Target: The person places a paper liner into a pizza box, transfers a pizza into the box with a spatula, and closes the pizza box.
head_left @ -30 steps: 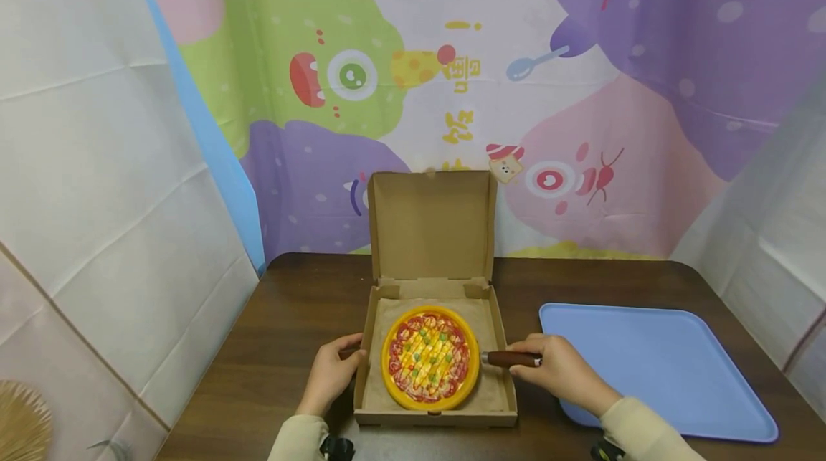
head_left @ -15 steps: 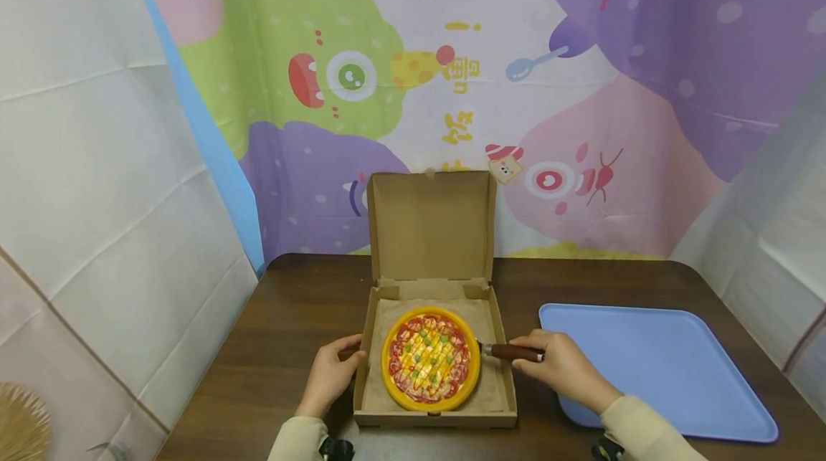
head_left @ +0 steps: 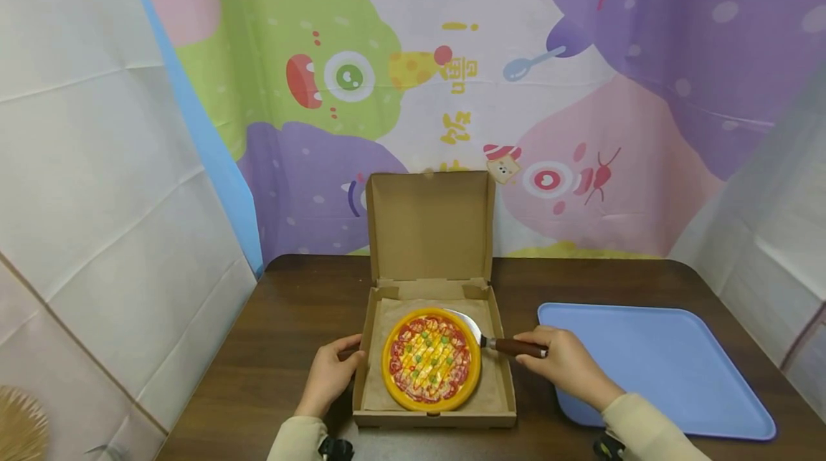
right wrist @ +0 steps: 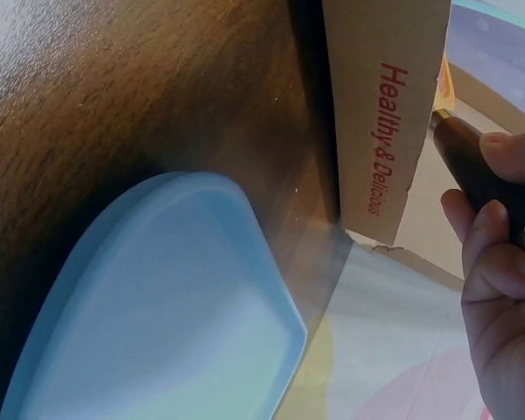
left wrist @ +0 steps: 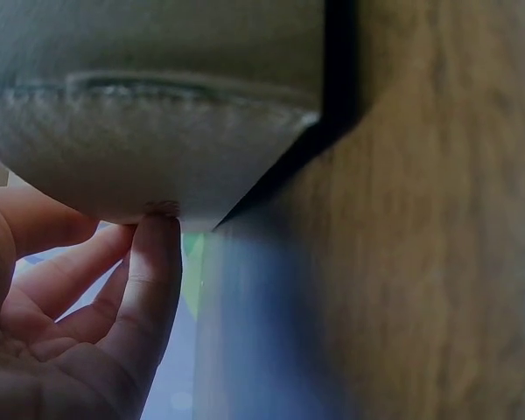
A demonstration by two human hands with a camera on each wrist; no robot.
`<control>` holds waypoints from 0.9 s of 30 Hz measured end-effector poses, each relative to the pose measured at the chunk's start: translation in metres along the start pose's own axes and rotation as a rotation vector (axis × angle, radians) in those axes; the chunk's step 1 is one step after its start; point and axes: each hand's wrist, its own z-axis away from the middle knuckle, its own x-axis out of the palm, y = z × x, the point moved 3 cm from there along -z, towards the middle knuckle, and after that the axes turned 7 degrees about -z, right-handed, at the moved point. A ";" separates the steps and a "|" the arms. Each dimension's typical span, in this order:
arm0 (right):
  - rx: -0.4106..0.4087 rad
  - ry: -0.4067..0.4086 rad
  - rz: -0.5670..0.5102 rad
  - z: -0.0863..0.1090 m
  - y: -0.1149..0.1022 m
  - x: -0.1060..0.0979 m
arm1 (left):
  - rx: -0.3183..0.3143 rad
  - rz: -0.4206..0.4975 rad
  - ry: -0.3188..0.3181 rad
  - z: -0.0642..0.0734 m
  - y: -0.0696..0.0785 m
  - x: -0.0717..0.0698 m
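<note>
A pizza (head_left: 431, 358) with a thick yellow rim lies in the open cardboard pizza box (head_left: 500, 404), on brown paper. My right hand (head_left: 571, 364) grips the dark wooden handle of a pizza server (head_left: 519, 348) above the box's right wall. The server's metal blade (head_left: 470, 322) shows along the pizza's upper right edge; the rest of it is hidden by the pizza. At the box's left wall my left hand (head_left: 330, 373) touches the cardboard from outside with thumb and fingertips. In the left wrist view, the fingers (left wrist: 153, 280) rest against that wall.
To the right of the box lies a light blue tray (head_left: 645, 368) on the dark wooden table (head_left: 310, 289). The raised box lid (head_left: 431, 228) stands at the back, before a cartoon-printed curtain (head_left: 310, 181). White cloth (head_left: 110, 160) hangs at the left.
The server has swung and shifted slightly right, and its blade, hidden a second ago, now shows beside the pizza's upper right rim. The left hand and box stay nearly still.
</note>
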 end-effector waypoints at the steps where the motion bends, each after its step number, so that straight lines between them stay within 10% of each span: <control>1: 0.000 0.002 0.003 0.000 0.000 0.000 | -0.001 0.000 0.000 0.000 0.000 0.000; 27: 0.012 0.123 0.058 -0.003 0.012 0.001 | 0.006 -0.016 0.008 -0.002 -0.002 0.001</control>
